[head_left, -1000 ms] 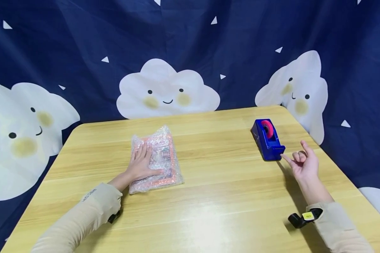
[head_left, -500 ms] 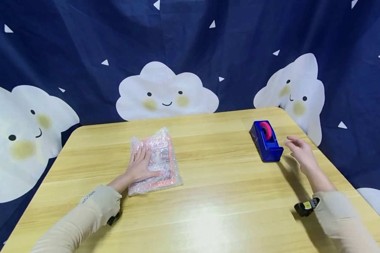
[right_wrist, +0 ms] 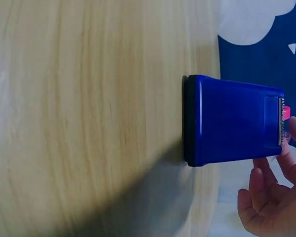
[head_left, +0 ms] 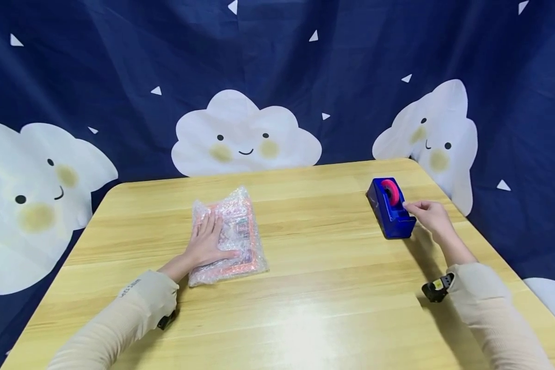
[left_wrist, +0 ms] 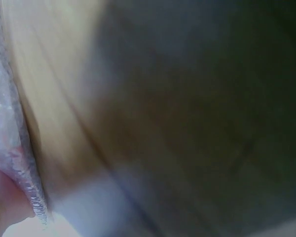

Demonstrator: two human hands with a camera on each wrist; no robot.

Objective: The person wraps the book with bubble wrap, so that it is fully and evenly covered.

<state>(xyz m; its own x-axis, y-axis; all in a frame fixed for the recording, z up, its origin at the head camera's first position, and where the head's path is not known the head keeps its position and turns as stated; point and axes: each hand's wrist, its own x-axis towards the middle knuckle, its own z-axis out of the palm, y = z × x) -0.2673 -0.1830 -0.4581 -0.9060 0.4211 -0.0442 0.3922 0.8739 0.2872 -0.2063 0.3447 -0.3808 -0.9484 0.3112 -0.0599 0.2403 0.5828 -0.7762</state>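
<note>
Flat on a bubble-wrapped item with an orange border lies my left hand, its fingers spread. The left wrist view catches only the bubble wrap's edge and a bit of the hand. A blue tape dispenser with a pink-cored tape roll stands upright at the right. My right hand has thumb and index finger together beside the dispenser's front. In the right wrist view, those fingers pinch clear tape just behind the serrated cutter; the other fingers are curled.
Both things rest on a light wooden table with rounded far corners. Behind it hangs a dark blue curtain printed with smiling clouds. A black wrist camera hangs under the right sleeve.
My right hand first had its thumb and little finger stretched out beside the dispenser. It has since turned over, moved left and pinched the tape. The left hand stays put.
</note>
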